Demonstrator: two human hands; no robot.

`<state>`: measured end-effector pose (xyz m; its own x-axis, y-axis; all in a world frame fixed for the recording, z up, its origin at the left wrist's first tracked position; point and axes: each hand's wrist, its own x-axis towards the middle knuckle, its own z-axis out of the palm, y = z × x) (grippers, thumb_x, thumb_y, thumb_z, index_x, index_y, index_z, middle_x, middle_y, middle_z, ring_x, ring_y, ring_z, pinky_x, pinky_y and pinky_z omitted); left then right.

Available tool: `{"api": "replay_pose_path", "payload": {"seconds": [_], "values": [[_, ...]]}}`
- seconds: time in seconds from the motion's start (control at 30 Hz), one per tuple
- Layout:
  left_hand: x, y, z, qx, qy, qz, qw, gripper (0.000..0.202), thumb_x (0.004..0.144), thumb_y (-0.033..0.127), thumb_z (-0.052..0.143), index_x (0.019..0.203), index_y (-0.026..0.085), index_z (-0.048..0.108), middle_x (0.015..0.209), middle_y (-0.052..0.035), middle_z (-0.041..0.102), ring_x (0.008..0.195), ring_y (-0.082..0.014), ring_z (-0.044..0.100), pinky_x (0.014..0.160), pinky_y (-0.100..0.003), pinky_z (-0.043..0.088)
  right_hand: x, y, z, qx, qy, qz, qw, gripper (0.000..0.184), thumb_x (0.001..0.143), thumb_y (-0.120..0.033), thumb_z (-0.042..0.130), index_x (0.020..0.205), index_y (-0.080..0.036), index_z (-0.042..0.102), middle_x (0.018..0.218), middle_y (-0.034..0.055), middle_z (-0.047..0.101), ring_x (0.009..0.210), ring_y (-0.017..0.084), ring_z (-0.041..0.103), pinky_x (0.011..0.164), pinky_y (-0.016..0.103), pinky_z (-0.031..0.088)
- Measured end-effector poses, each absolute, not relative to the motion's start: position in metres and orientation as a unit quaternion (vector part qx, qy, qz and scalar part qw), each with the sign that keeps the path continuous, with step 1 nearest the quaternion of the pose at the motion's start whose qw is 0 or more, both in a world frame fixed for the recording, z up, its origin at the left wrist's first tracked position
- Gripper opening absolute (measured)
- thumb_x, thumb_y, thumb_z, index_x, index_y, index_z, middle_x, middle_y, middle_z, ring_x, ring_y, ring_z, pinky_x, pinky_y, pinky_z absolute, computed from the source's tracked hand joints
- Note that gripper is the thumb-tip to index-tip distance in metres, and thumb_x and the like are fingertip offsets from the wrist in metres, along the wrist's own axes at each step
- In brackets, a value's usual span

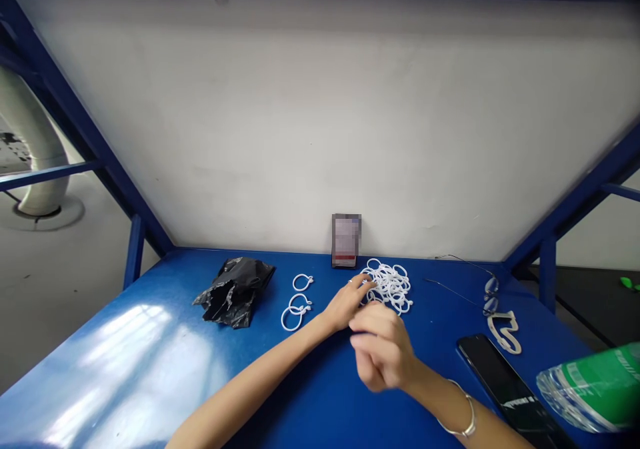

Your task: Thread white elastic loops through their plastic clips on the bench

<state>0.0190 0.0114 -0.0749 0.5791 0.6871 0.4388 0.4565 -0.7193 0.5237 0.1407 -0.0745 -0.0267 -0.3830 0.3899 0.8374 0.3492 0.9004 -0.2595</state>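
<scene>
My left hand (347, 303) reaches out to a heap of white plastic rings (389, 287), its fingers stretched over the heap's left edge. Whether any ring lies between those fingertips is hard to make out. Nearer to me, my right hand (383, 345) is raised over the blue table, slightly blurred, with fingers curled in. The inside of its grip is hidden. Left of both hands, a single white ring (303, 282) lies apart. Closer in, two overlapping white rings (295, 313) rest on the tabletop. Each ring has a small clasp-like nub.
A crumpled black plastic bag (237, 291) lies at left. One phone (346, 241) leans against the white wall; another phone (505, 379) lies at right. Eyeglasses (491, 295), a white strap-like item (505, 333) and a green-labelled bottle (595, 385) are also right. Blue frame bars edge the table.
</scene>
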Motion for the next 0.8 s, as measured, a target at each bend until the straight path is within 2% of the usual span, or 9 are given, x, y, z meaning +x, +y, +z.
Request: {"api": "replay_pose_path", "payload": {"seconds": [0.1,0.23,0.43,0.63,0.8], "values": [[-0.019,0.009,-0.069,0.862,0.376,0.310,0.139,0.030,0.087,0.021,0.051,0.117,0.023,0.056,0.123,-0.0086,0.052,0.113,-0.0262,0.052,0.095,-0.039,0.046,0.127,-0.050,-0.029,-0.209,-0.823,0.002,0.528,0.027,0.086,-0.010,0.045,0.106,-0.025,0.056,0.089,0.0050,0.064,0.082,0.021,0.061,0.070,0.037,0.052],[-0.075,0.016,-0.074,0.791,0.493,0.342,0.117,0.022,0.083,0.025,0.055,0.104,0.021,0.058,0.112,-0.0084,0.056,0.107,-0.0245,0.054,0.093,-0.040,0.046,0.125,-0.023,-0.048,-0.321,-0.828,0.082,0.453,0.022,0.088,-0.012,0.041,0.098,-0.022,0.057,0.093,0.0072,0.062,0.088,0.022,0.058,0.078,0.038,0.050],[-0.127,0.029,-0.097,0.763,0.537,0.328,0.147,0.043,0.077,0.029,0.063,0.118,0.021,0.053,0.121,-0.0084,0.058,0.116,-0.0269,0.053,0.098,-0.042,0.044,0.136,-0.004,-0.074,-0.390,-0.819,0.140,0.397,0.019,0.088,-0.012,0.041,0.092,-0.023,0.056,0.094,0.0059,0.060,0.092,0.023,0.057,0.081,0.039,0.049],[-0.117,0.032,-0.098,0.766,0.527,0.338,0.144,0.035,0.076,0.024,0.062,0.111,0.022,0.059,0.114,-0.0066,0.064,0.109,-0.0263,0.059,0.093,-0.040,0.048,0.141,0.002,-0.083,-0.407,-0.822,0.139,0.373,0.019,0.088,-0.012,0.042,0.094,-0.023,0.056,0.095,0.0056,0.061,0.094,0.023,0.057,0.081,0.040,0.050],[-0.080,0.024,-0.085,0.784,0.484,0.348,0.173,0.041,0.078,0.023,0.059,0.118,0.022,0.053,0.112,-0.0067,0.064,0.106,-0.0237,0.059,0.091,-0.037,0.048,0.145,0.001,-0.083,-0.421,-0.817,0.126,0.373,0.017,0.091,-0.016,0.043,0.101,-0.023,0.055,0.098,0.0059,0.062,0.095,0.023,0.057,0.084,0.041,0.048]]}}
